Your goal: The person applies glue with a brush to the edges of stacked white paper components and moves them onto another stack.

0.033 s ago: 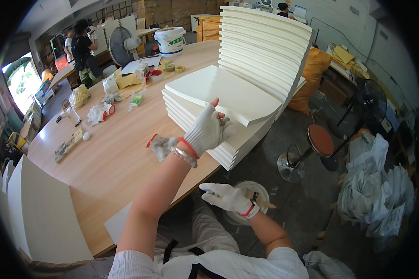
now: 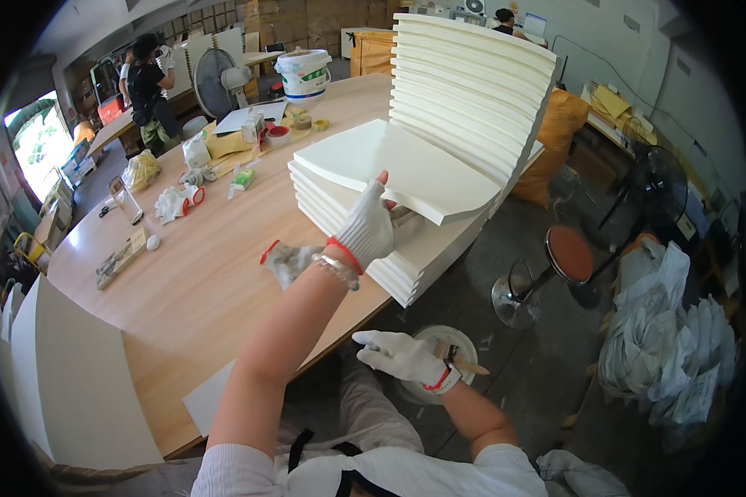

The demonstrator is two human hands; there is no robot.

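White panel top of low stack, left hand gripping its edge, right hand clutching brush.

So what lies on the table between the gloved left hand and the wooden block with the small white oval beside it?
In the head view, only a crumpled grey glove with red trim lies near the left hand; beyond it, bare wooden tabletop runs to the wooden block.

Gloved left hand lifts the top white panel; right hand grips a brush.
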